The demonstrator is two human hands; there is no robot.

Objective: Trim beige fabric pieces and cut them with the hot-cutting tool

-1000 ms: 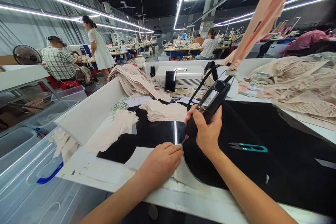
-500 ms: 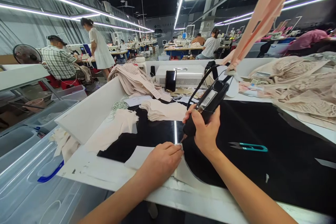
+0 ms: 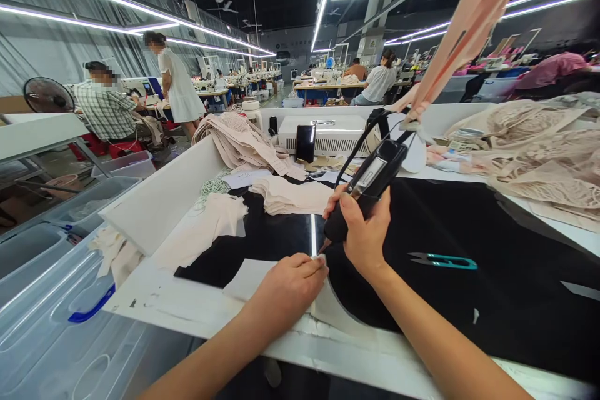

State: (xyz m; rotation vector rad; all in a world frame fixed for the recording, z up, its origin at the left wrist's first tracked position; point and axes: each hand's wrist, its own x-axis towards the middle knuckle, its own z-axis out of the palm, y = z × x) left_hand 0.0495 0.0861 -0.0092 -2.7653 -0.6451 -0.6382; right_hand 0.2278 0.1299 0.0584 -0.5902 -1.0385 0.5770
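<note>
My right hand [image 3: 368, 234] is wrapped around a black handheld power tool [image 3: 380, 165] with a cord and a thin pointed tip aimed down and left. That tip meets, or nearly meets, a small pale fabric piece [image 3: 321, 257] at my left fingertips. My left hand [image 3: 291, 281] rests low on the work surface, fingers together and pressing on this piece; most of it is hidden under them. Beneath lies a glossy black sheet [image 3: 435, 219] with a curved front edge. Teal thread snips [image 3: 452, 262] lie on it, right of my right hand.
A pink fabric strip [image 3: 464, 37] hangs down to the tool. Stacked beige pieces [image 3: 288, 194], a phone [image 3: 305, 142] and a white vented box [image 3: 337, 134] stand behind. Beige fabric [image 3: 548, 144] is heaped at right. Clear plastic bins [image 3: 47, 325] sit at left; several people work beyond.
The tool and my right hand have shifted very slightly left and its body sits a little lower. My left hand stays in place on the pale piece.
</note>
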